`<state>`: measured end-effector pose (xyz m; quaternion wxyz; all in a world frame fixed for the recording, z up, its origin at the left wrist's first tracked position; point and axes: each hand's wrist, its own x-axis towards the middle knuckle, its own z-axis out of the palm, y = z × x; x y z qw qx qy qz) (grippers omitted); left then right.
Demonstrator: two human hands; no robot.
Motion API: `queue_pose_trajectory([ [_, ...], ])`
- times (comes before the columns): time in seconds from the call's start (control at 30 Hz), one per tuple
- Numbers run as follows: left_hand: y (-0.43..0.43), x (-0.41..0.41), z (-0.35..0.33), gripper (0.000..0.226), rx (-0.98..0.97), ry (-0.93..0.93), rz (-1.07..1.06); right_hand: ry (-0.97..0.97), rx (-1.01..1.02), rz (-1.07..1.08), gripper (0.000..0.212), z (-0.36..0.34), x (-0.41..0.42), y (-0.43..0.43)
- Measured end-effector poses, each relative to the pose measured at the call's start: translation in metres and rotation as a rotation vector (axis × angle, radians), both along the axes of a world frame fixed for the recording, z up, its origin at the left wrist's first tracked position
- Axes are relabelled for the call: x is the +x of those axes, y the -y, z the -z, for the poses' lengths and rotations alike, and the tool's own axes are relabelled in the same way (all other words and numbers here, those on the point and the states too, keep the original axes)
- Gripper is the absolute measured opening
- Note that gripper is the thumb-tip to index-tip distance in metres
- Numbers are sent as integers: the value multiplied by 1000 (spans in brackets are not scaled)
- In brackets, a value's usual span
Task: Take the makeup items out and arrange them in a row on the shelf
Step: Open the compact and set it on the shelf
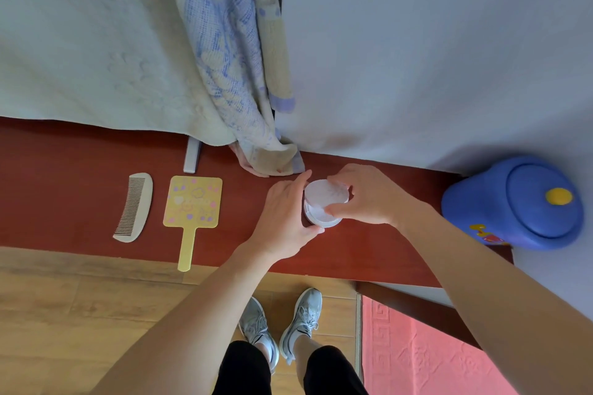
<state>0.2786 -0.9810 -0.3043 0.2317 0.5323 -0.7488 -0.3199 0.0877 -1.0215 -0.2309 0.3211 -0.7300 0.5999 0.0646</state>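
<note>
Both your hands are on the round white jar (pixel 324 202), which sits on the red-brown shelf (pixel 64 170) right of centre. Your left hand (pixel 285 215) is curled round its side; your right hand (pixel 369 199) pinches the lid rim from above. The comb (pixel 133 207) and yellow hand mirror (pixel 192 202) lie side by side to the left, apart from the jar. A blue lidded tub (pixel 513 202) stands at the far right.

The left hand (pixel 282 218) and right hand (pixel 369 196) hide the white jar's (pixel 325 199) sides.
</note>
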Motion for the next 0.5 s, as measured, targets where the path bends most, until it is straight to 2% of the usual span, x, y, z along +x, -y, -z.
queue_pose_trajectory([
  [0.2, -7, 5, 2, 105, -6, 44, -36, 91, 67, 129, 55, -1, -3, 8],
  [0.3, -11, 8, 3, 103, -14, 33, -43, 167, 122, 296, 48, 3, -5, 10],
  [0.43, -13, 9, 2, 102, -12, 33, -43, 239, 187, 430, 76, 5, -3, 14],
  [0.5, -13, 10, 1, 100, -8, 39, -41, 246, 199, 472, 72, 6, -3, 16],
])
